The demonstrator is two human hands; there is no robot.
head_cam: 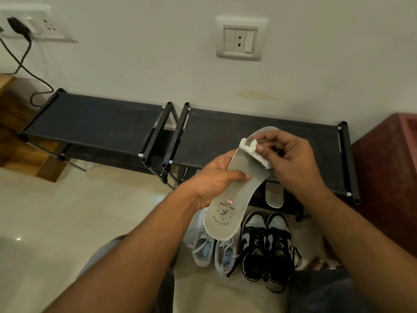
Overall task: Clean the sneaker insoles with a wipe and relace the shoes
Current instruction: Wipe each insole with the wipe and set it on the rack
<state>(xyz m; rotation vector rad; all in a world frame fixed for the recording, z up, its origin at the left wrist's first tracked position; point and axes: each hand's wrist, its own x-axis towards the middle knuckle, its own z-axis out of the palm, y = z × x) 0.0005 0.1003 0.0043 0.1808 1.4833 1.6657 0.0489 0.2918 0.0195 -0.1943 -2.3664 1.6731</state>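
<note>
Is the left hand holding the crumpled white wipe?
No, the right hand pinches the crumpled white wipe against the grey sneaker insole, which the left hand grips.

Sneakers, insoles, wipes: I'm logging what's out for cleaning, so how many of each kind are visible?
Black-and-white sneakers: 2
Pale blue sneakers: 2
Insoles: 2
Wipe: 1
Total: 7
</note>
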